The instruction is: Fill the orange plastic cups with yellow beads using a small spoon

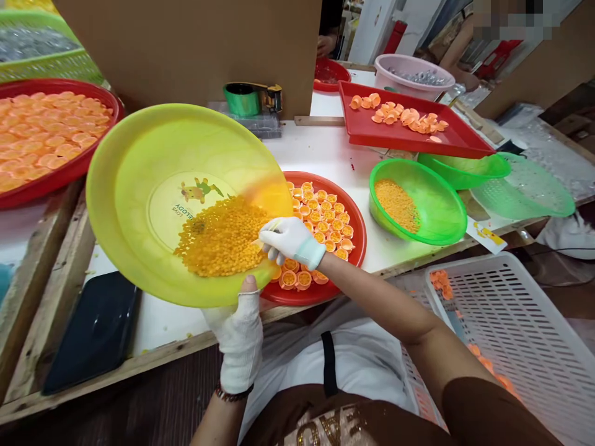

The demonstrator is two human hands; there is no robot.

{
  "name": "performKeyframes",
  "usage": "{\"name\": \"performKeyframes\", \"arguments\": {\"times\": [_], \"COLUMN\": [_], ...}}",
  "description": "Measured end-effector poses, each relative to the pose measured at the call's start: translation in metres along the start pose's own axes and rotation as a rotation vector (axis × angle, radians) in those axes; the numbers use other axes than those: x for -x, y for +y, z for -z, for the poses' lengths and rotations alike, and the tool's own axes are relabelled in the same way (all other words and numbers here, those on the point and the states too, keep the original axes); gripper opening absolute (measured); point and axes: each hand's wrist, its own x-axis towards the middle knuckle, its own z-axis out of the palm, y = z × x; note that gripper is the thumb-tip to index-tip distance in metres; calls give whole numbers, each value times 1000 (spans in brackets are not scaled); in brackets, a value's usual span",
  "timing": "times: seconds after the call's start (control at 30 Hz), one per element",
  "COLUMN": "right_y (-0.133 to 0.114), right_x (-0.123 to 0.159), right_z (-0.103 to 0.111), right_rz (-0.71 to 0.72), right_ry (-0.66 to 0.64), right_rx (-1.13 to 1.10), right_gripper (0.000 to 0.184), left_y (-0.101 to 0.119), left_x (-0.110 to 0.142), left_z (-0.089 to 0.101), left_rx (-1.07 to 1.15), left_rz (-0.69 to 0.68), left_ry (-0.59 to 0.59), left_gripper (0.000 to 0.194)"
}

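Note:
My left hand (pixel 239 331), in a white fingerless glove, grips the near rim of a large yellow-green plastic basin (pixel 139 161) and holds it tilted. A heap of small yellow beads (pixel 220 238) lies in its low side. My right hand (pixel 290 240), in a white glove, is at the basin's right rim by the beads, fingers curled together around a thin pale stick I cannot make out well. Just behind that hand, a round red tray (pixel 356 238) holds several orange cups filled with yellow beads.
A green bowl (pixel 441 210) with yellow beads stands to the right, with more green bowls and a mesh lid behind. A red rectangular tray (pixel 372 133) holds empty orange cups. A red basin (pixel 60 176) of orange cups sits left. A white slotted basket (pixel 520 328) stands lower right; a dark tray (pixel 93 331) lower left.

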Motion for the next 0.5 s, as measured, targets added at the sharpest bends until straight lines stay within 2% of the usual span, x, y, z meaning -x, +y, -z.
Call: {"name": "performKeyframes", "arguments": {"times": [0.13,0.3,0.4,0.5], "right_y": [-3,-5,-7,-9], "right_x": [1,-1,-10,-27], "right_z": [10,55,85,107], "right_rz": [-70,-51,18,89], "right_ry": [27,115,261,419], "right_rx": [-224,-424,-450,-397], "right_gripper": [21,16,18,18], "left_y": [0,1,2,2], "left_x": [0,-1,-2,-1], "left_z": [1,3,3,3], "left_rx": [11,-51,-89,-10], "left_rz": [11,13,-1,12], "left_ry": [-8,7,12,-6], "left_gripper": [82,75,75,75]}}
